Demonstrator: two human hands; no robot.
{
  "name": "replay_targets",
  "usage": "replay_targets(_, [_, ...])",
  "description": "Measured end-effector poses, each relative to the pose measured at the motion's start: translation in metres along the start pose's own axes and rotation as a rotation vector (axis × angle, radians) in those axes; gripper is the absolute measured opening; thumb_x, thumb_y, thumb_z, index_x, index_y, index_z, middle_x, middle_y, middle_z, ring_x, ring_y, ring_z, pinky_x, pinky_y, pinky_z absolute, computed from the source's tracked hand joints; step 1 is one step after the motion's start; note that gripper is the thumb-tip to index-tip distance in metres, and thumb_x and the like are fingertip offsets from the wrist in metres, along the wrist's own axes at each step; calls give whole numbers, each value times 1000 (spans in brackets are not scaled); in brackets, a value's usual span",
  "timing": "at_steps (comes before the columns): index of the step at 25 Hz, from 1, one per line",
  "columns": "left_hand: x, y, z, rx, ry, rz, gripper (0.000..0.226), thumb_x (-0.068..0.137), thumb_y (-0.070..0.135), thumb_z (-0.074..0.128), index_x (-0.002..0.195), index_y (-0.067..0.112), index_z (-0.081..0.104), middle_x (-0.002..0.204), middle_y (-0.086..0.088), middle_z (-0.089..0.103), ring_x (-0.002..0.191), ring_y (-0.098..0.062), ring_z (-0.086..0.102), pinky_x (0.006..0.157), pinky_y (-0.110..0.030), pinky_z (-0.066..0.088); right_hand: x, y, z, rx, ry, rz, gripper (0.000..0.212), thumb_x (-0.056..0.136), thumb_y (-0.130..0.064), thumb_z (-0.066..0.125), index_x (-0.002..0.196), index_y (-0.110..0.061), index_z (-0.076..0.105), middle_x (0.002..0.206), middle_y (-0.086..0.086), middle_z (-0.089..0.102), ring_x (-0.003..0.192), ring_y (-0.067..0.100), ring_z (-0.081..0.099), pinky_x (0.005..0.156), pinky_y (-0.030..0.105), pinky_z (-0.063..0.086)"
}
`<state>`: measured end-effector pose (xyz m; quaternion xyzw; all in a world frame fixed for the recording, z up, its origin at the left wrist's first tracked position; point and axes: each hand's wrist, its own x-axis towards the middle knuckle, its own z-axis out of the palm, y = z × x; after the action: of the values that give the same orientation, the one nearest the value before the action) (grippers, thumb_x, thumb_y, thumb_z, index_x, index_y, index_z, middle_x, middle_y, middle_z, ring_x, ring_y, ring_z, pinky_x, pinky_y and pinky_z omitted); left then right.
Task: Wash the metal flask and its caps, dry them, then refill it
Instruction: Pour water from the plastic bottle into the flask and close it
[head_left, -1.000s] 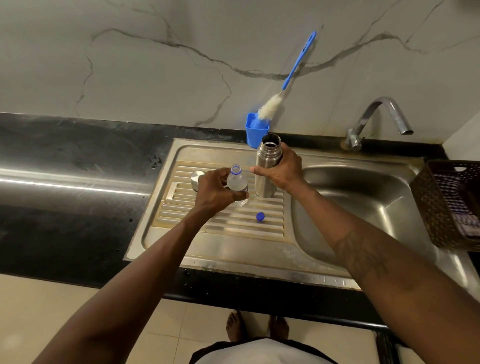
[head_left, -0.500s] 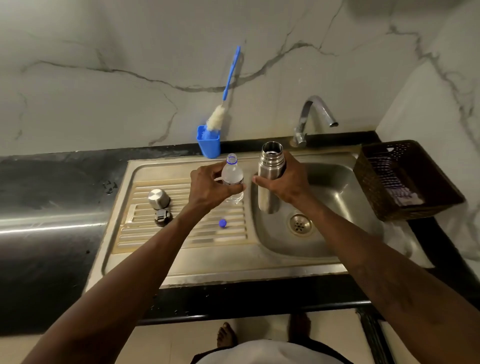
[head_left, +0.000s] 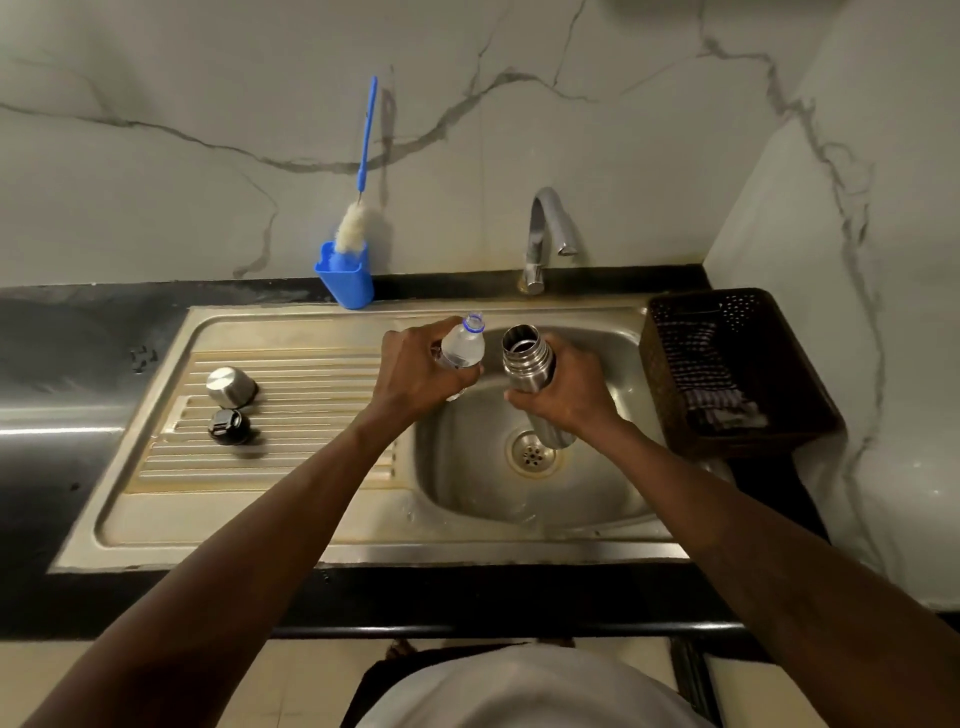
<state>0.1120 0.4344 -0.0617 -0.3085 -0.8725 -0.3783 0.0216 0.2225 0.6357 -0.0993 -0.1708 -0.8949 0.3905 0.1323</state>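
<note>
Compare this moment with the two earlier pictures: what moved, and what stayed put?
Both hands carried their loads rightward, from above the drainboard to over the basin: left hand with the plastic bottle, right hand with the open flask. Grips unchanged. The steel cap and black cap stayed put.

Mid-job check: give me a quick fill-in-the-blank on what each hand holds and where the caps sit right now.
1. The right hand holds the open metal ____ over the sink basin.
2. The left hand holds a clear plastic ____ with no cap on.
3. The steel cup cap and black stopper rest on the ribbed ____.
4. The bottle brush stands in a ____ holder.

Missing words: flask; bottle; drainboard; blue
</note>
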Motion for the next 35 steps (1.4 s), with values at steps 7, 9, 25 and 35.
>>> replay_targets(7, [22, 24, 17, 216, -34, 151, 38, 72, 33, 79, 110, 31, 75, 76, 1, 72, 68, -24, 66, 69, -29, 50, 9, 28, -7, 10, -28, 35, 75, 51, -56, 89, 117, -33, 61, 103, -12, 74, 89, 6, 69, 81, 38, 60])
replay_targets(9, [29, 19, 20, 275, -68, 176, 44, 73, 37, 77, 116, 28, 75, 87, -3, 77, 76, -29, 71, 71, -30, 52, 13, 29, -6, 12, -17, 36, 75, 52, -57, 88, 117, -32, 61, 102, -12, 74, 88, 6, 69, 80, 38, 61])
replay_targets(25, [54, 19, 6, 638, -197, 337, 57, 86, 26, 83, 139, 14, 65, 127, -13, 72, 116, -37, 67, 83, -45, 57, 23, 26, 1, -23, -18, 11, 74, 55, -57, 87, 121, -34, 62, 106, -10, 75, 91, 9, 70, 83, 38, 60])
replay_targets(35, [63, 20, -2, 785, -213, 370, 62, 85, 20, 84, 142, 15, 60, 130, -13, 68, 120, -34, 63, 93, -48, 55, 24, 25, 2, -25, -11, -16, 68, 60, -50, 90, 119, -31, 62, 106, -9, 75, 89, 8, 68, 80, 31, 58])
